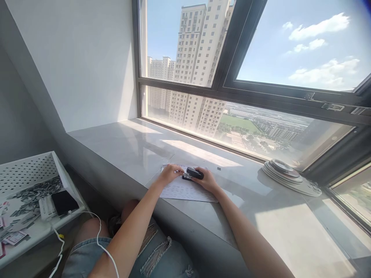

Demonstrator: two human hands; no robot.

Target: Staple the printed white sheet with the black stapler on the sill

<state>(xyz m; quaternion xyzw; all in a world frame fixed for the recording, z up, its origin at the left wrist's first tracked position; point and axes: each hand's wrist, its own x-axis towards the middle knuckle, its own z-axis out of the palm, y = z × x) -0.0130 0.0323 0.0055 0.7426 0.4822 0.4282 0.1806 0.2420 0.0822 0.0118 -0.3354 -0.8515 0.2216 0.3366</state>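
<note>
Near the windowsill's (111, 143) room-side edge, printed paper (188, 193) lies flat beneath a black stapler (194, 172). Right hand (209, 180) clamped round the stapler's rear; left hand (170, 174) at its front end (pinching or merely touching, cannot tell). Progress, by judgement: stapler in hand, apparently opened, not yet closed. Whether it is loaded, too small to tell. Small grey strip (219, 168) lies apart, beyond the paper, toward the window-side edge.

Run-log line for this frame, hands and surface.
right hand: holds black stapler | left hand: at its metal end, grip unclear | below: marked paper on windowsill | nearby: small grey piece
</note>
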